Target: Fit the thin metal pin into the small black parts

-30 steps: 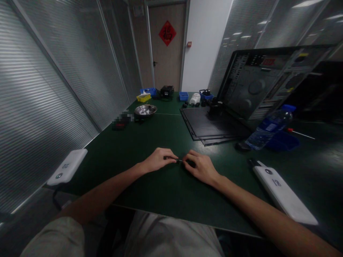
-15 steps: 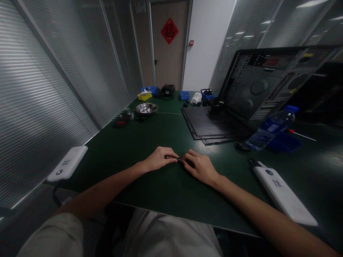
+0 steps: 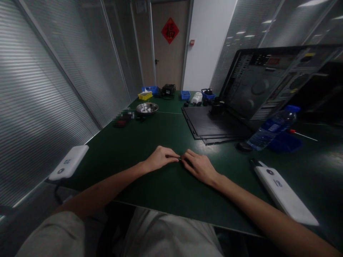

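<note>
Right grip seemingly nearer left grip, palm-down

Dk-green table under L hand & R hand, thin seam well beyond them. Ahead & L of L hand: metal bowl, then yellow bin farther off. Ahead & R of R hand: stacked blk panels, open PC case beyond. Out R of R hand: bottle by blue tray; closer in, white unit. Well L of L hand, nr table edge: 2nd white unit.
</note>
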### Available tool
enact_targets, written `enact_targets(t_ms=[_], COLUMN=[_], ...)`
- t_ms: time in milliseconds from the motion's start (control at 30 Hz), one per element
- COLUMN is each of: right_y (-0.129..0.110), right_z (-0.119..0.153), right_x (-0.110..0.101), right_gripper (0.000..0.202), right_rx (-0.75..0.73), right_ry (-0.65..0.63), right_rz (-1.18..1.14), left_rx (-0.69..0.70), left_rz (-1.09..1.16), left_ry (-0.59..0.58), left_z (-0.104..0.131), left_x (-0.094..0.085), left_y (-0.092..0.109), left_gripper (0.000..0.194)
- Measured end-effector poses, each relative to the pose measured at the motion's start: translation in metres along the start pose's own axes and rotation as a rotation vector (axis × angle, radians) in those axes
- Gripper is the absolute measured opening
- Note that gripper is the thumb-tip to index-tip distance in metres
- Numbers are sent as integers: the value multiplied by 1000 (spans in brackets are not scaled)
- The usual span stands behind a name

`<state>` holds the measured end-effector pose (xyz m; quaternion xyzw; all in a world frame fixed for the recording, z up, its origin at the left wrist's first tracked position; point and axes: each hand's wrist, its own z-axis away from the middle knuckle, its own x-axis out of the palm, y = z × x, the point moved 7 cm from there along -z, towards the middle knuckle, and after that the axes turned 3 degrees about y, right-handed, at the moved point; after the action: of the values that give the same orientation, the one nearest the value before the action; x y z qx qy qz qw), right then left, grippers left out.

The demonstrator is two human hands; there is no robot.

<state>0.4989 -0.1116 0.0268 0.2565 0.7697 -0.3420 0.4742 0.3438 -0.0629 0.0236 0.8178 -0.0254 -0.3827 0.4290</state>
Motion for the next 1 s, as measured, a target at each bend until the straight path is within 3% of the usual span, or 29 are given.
enact_targets(t_ms=[300,433,567,733,900,1000], right_y=[0,2,5,6,8,10], right_z=[-1,0,1,0,1,3], right_x=[-1,-2,-3,-4,-6,-10], right_gripper=[15,13,13,13,12,13], right_rx=[25,46,73,103,124,131], right_ry=[8,24,40,38,54,100], right_rz=[-34,-21,-23,-54,-85,-138], left_rx=[-37,-113,-154,-105,-67,-31], left_rz=[73,133,21,-92,-124,-109], left_ry=[-5,51,120,48,26,35], left_z=[-1,-3,-8,-13,-11,-7], left_x=[1,-5,-14,-7,-8,-11], left_y=[-2,-11,-23,-32,-27,-11], left_gripper=[23,21,21,19,22,22])
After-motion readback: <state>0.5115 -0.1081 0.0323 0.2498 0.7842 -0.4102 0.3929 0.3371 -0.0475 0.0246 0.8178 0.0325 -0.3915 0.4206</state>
